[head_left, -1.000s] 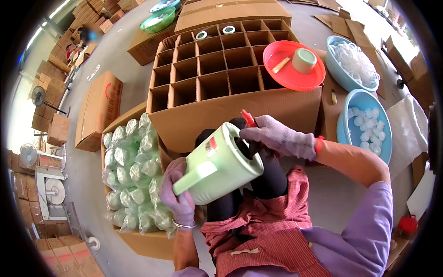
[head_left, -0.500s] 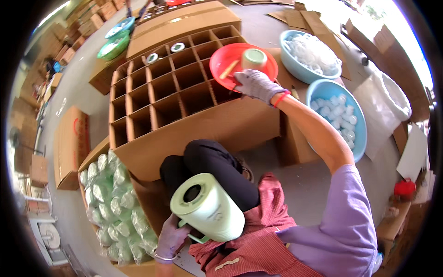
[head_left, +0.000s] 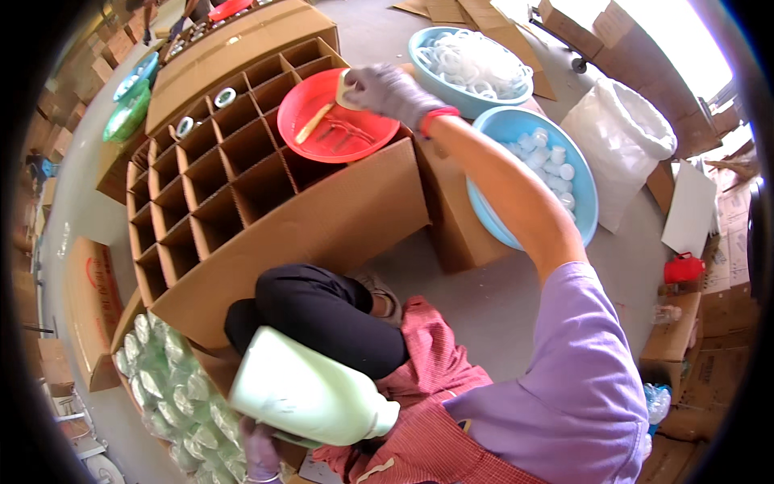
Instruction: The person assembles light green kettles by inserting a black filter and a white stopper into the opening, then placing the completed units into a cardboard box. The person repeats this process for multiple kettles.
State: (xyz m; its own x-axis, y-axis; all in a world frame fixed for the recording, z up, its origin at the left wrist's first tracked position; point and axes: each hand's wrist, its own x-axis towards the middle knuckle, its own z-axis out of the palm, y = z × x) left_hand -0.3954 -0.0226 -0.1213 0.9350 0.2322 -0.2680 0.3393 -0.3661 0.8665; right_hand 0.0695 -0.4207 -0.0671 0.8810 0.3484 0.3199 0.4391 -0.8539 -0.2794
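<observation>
A pale green jug (head_left: 302,391) lies tilted across my lap, its narrower neck toward my red apron. My left hand (head_left: 260,450) is closed at the jug's handle side; the jug's body partly hides the fingers. My right hand (head_left: 391,90) reaches out over the red basin (head_left: 294,109), its gloved fingers closed on a small pale green cup-shaped piece (head_left: 347,90), mostly covered by the hand. Inside the basin lie a tool with a yellowish handle (head_left: 314,123) and some small reddish pieces. Both hands wear light purple-grey gloves.
The basin rests on a large carton (head_left: 306,218) with cardboard dividers. To the right, one blue tub (head_left: 459,101) holds white rings, another (head_left: 484,194) white caps. A white sack (head_left: 613,137) stands beyond. Bagged green items (head_left: 177,387) fill a box at left.
My left hand has tipped the jug over, so its round opening no longer shows. My right hand has taken hold of the cup-shaped piece in the basin. The view has shifted right.
</observation>
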